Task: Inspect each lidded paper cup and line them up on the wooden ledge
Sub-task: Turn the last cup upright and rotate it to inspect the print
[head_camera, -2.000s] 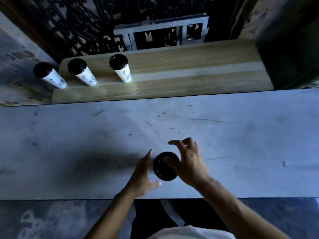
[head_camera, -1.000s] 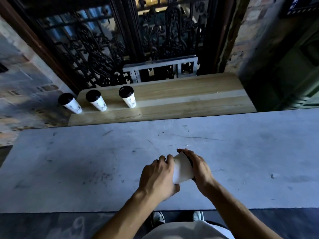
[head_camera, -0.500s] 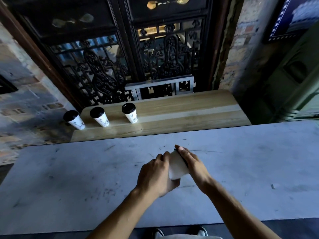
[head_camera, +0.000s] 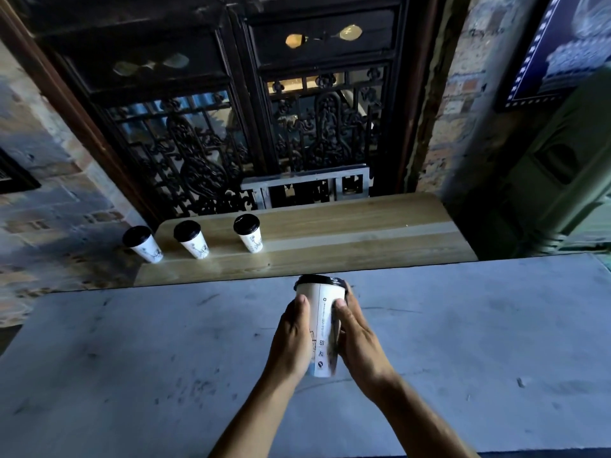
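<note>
A white paper cup (head_camera: 322, 325) with a black lid is held upright in the air over the grey table, its printed seam facing me. My left hand (head_camera: 292, 342) grips its left side and my right hand (head_camera: 358, 342) its right side. Three more lidded cups stand in a row at the left end of the wooden ledge (head_camera: 347, 239): the leftmost cup (head_camera: 142, 244) at the ledge's left end, the second cup (head_camera: 191, 239) and the third cup (head_camera: 248, 233).
The grey table (head_camera: 132, 375) spreads under my arms, with the ledge just beyond its far edge. Behind the ledge is a dark carved lattice screen (head_camera: 231, 143). Brick walls flank it; a green cabinet (head_camera: 562, 193) stands at right.
Both hands picked the cup off the table, tipped it over and now hold it upright and higher. My head tilted up, showing more of the screen.
</note>
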`<act>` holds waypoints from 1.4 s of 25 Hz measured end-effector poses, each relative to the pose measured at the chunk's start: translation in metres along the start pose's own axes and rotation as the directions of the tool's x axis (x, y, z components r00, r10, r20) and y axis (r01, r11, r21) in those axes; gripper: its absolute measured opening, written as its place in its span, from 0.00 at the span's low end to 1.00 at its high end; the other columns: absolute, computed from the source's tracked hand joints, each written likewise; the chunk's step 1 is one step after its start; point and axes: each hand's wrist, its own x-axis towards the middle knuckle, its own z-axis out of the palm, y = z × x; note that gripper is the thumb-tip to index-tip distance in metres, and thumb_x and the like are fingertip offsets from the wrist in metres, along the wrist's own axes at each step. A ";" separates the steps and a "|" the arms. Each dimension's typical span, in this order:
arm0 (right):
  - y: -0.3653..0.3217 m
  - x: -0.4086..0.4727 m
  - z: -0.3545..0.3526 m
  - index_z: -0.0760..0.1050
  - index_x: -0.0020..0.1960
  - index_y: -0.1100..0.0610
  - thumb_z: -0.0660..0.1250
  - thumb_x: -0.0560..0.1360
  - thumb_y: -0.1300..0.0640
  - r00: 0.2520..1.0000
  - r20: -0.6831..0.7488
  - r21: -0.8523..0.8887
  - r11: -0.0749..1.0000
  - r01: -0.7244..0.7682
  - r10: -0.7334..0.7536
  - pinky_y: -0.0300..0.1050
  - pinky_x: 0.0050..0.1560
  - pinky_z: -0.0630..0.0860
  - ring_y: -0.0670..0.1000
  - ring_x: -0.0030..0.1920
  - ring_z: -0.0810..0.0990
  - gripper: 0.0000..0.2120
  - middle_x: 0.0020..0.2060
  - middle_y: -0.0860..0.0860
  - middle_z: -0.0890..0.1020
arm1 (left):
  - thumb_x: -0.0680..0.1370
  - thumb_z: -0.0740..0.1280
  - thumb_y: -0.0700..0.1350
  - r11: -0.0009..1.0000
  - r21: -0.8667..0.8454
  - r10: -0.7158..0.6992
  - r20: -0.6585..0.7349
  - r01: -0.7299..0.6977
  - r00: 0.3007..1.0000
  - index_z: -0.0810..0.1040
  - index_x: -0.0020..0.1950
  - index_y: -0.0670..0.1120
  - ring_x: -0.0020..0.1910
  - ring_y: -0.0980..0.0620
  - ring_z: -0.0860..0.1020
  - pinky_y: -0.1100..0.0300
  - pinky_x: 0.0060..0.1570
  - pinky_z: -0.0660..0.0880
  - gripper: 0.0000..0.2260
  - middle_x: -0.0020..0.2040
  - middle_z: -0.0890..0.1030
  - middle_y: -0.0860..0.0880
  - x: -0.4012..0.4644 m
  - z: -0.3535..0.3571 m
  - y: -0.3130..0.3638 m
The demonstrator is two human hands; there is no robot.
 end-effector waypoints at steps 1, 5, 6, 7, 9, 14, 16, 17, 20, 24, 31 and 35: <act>-0.001 0.001 -0.001 0.61 0.81 0.39 0.65 0.79 0.37 1.000 0.004 0.029 0.999 -0.026 0.026 0.54 0.77 0.69 0.46 0.73 0.76 0.32 0.76 0.45 0.76 | 0.83 0.48 0.66 1.000 0.016 -0.020 -0.001 0.020 1.000 0.79 0.62 0.54 0.60 0.48 0.81 0.50 0.63 0.76 0.25 0.60 0.82 0.47 0.000 -0.001 -0.001; -0.004 0.007 0.002 0.64 0.80 0.43 0.61 0.84 0.45 0.999 0.002 -0.016 0.999 -0.043 0.043 0.62 0.75 0.71 0.54 0.70 0.80 0.25 0.70 0.51 0.81 | 0.79 0.51 0.69 0.997 0.079 0.010 -0.090 -0.002 0.996 0.75 0.35 0.50 0.37 0.61 0.81 0.68 0.36 0.73 0.28 0.39 0.81 0.48 -0.005 -0.011 0.004; -0.006 0.009 0.004 0.65 0.79 0.43 0.60 0.85 0.45 0.999 -0.008 -0.038 0.999 -0.037 0.037 0.63 0.74 0.72 0.55 0.68 0.81 0.23 0.68 0.52 0.83 | 0.79 0.54 0.69 0.997 0.059 0.047 -0.116 -0.040 0.992 0.75 0.36 0.50 0.33 0.63 0.79 0.72 0.31 0.71 0.26 0.37 0.81 0.50 -0.007 -0.014 0.006; -0.007 0.010 0.006 0.67 0.78 0.43 0.60 0.85 0.44 0.999 -0.022 -0.056 0.998 -0.027 0.026 0.64 0.72 0.74 0.55 0.66 0.83 0.22 0.66 0.52 0.84 | 0.79 0.59 0.67 0.997 0.039 0.079 -0.155 -0.074 0.985 0.78 0.42 0.52 0.36 0.63 0.80 0.73 0.33 0.72 0.21 0.39 0.82 0.51 -0.009 -0.017 0.004; -0.009 0.011 0.012 0.73 0.74 0.44 0.61 0.83 0.41 0.999 -0.042 -0.065 0.998 -0.010 0.007 0.65 0.69 0.76 0.55 0.63 0.85 0.21 0.61 0.51 0.86 | 0.79 0.67 0.59 0.985 0.032 0.174 -0.226 -0.171 0.958 0.79 0.57 0.55 0.46 0.62 0.81 0.75 0.40 0.73 0.11 0.50 0.81 0.52 -0.013 -0.022 -0.003; -0.011 0.013 0.022 0.79 0.66 0.45 0.61 0.80 0.39 0.999 -0.017 -0.028 0.999 0.028 -0.028 0.61 0.63 0.81 0.56 0.59 0.86 0.19 0.54 0.50 0.88 | 0.78 0.68 0.54 0.843 0.140 0.538 -0.218 -0.519 0.814 0.84 0.61 0.56 0.58 0.56 0.79 0.70 0.46 0.78 0.13 0.57 0.76 0.55 -0.019 -0.039 -0.005; -0.011 0.014 0.023 0.78 0.67 0.46 0.61 0.81 0.40 0.999 -0.009 -0.007 0.999 0.047 -0.047 0.61 0.66 0.79 0.54 0.61 0.85 0.19 0.56 0.49 0.87 | 0.78 0.68 0.53 0.839 0.138 0.545 -0.224 -0.527 0.808 0.84 0.61 0.56 0.58 0.57 0.79 0.66 0.47 0.80 0.13 0.58 0.77 0.55 -0.018 -0.043 -0.003; -0.010 0.015 0.023 0.78 0.68 0.46 0.60 0.82 0.42 0.998 -0.002 -0.003 0.998 0.059 -0.059 0.62 0.67 0.79 0.54 0.62 0.85 0.19 0.58 0.49 0.87 | 0.78 0.68 0.52 0.842 0.138 0.540 -0.226 -0.522 0.811 0.84 0.62 0.55 0.58 0.57 0.79 0.64 0.47 0.81 0.13 0.58 0.77 0.54 -0.018 -0.046 -0.003; -0.006 0.018 0.017 0.74 0.73 0.45 0.55 0.87 0.50 0.997 0.061 0.065 0.997 0.048 -0.052 0.55 0.58 0.83 0.56 0.60 0.86 0.18 0.63 0.54 0.85 | 0.79 0.68 0.52 0.853 0.103 0.520 -0.239 -0.512 0.820 0.84 0.62 0.57 0.56 0.56 0.81 0.64 0.47 0.81 0.13 0.57 0.77 0.54 -0.016 -0.049 -0.002; -0.011 0.017 0.013 0.83 0.61 0.38 0.56 0.85 0.57 0.998 0.057 0.118 0.993 -0.013 0.006 0.47 0.42 0.82 0.54 0.41 0.87 0.21 0.71 0.55 0.80 | 0.78 0.70 0.48 0.873 0.055 0.479 -0.276 -0.484 0.833 0.84 0.62 0.55 0.53 0.50 0.83 0.56 0.48 0.83 0.13 0.56 0.78 0.53 -0.011 -0.052 -0.002; -0.009 0.027 0.011 0.80 0.69 0.50 0.62 0.84 0.57 0.996 -0.069 0.161 0.986 -0.051 0.063 0.65 0.67 0.76 0.65 0.65 0.82 0.15 0.71 0.58 0.80 | 0.78 0.71 0.33 0.824 0.073 0.560 -0.261 -0.563 0.786 0.88 0.52 0.52 0.50 0.51 0.82 0.63 0.48 0.80 0.14 0.50 0.80 0.55 0.001 -0.051 -0.002; -0.013 0.022 0.011 0.83 0.65 0.51 0.66 0.81 0.50 1.000 -0.016 0.061 0.998 -0.011 0.012 0.48 0.54 0.84 0.55 0.57 0.87 0.15 0.58 0.57 0.88 | 0.78 0.69 0.41 0.848 0.025 0.516 -0.272 -0.530 0.812 0.87 0.53 0.50 0.53 0.54 0.83 0.65 0.49 0.80 0.09 0.53 0.82 0.55 0.001 -0.051 -0.004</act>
